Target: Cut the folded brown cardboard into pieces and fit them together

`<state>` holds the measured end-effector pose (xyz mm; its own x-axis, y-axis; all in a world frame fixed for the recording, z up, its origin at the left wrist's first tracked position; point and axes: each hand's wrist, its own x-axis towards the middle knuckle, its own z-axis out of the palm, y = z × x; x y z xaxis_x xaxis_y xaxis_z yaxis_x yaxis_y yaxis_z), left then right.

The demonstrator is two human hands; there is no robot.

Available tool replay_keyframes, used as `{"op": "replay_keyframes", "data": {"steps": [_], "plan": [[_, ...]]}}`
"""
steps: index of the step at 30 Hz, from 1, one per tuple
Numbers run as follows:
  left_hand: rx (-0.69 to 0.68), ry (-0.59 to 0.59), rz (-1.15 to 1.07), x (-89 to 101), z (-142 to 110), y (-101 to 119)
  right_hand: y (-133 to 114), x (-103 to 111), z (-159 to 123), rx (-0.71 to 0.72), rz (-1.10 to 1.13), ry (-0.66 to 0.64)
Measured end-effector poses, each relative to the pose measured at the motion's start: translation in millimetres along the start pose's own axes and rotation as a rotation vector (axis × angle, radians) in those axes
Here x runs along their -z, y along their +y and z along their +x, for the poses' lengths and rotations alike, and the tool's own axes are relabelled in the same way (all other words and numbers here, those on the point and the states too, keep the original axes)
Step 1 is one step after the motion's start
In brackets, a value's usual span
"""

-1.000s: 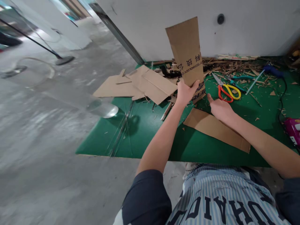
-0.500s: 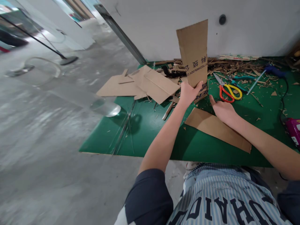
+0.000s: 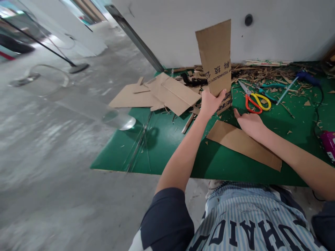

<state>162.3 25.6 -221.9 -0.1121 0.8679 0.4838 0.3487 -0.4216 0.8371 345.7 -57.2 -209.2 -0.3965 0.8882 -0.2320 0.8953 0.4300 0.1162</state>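
My left hand grips the lower end of a tall printed cardboard piece and holds it upright over the green mat. My right hand rests with fingers flat on a long flat cardboard strip that lies on the mat, just right of the upright piece. Red and yellow scissors lie a little beyond my right hand.
Flat cardboard sheets lie at the mat's far left. Cardboard scraps litter the back by the white wall. A blue tool with a black cable and a pink device sit at the right. A clear plastic object rests on the grey floor.
The upright cardboard has tilted slightly more vertical in my left hand. My right hand stays on the flat strip. The view has shifted a little.
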Motion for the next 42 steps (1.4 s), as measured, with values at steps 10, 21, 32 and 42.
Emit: {"op": "replay_keyframes", "data": {"steps": [10,21,32,42], "plan": [[0.018,0.011,-0.030,4.0,1,1,7,5,5,-0.038,0.051,-0.079],[0.003,0.235,-0.154,20.8,12,-25,8,11,3,-0.074,0.020,0.007],[0.188,0.196,-0.412,17.9,4,-9,48,72,6,-0.118,0.237,0.186],[0.015,0.137,-0.074,16.6,-8,3,4,30,-9,-0.123,0.325,0.185]]}}
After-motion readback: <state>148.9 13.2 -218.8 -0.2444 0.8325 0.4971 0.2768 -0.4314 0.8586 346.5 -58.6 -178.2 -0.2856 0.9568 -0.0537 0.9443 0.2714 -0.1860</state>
